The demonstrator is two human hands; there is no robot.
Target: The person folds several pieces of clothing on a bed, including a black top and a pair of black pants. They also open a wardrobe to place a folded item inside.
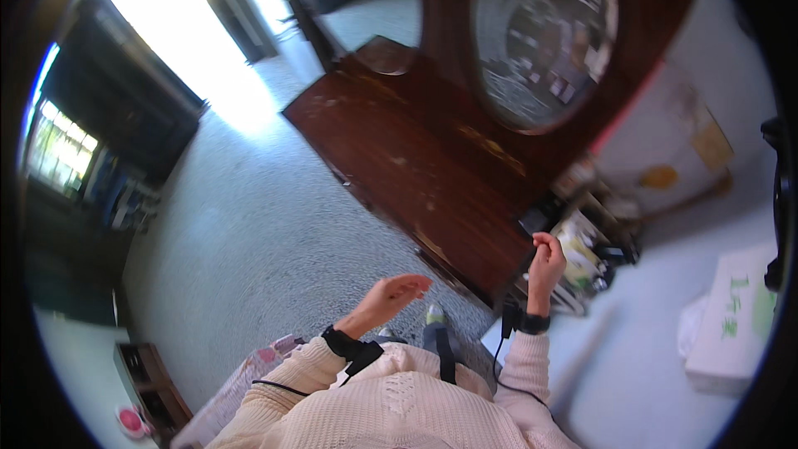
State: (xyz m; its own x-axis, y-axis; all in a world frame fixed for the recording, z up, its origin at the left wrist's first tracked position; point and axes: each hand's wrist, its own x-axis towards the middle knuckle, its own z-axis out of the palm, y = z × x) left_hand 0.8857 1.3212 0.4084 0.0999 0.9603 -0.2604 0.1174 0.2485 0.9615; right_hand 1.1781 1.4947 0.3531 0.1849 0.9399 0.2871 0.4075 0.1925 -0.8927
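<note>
My left hand (389, 300) hovers over the floor in front of my body, its fingers stretched out to the right and slightly bent; it holds nothing I can see. To the right, my right hand (546, 266) is raised with its fingers curled in, and no object shows in it. It is nearest to the front right corner of a dark red wooden dressing table (416, 175). An oval mirror (544, 37) stands at the back of that table. Black bands with cables circle both wrists.
A white surface (615, 357) at right bears a white box (731, 324) with green print. Bags and small items (582, 249) crowd the corner beside the dressing table. Grey speckled floor (241, 224) stretches left toward a bright doorway (191, 33). A small wooden shelf (154, 382) is at lower left.
</note>
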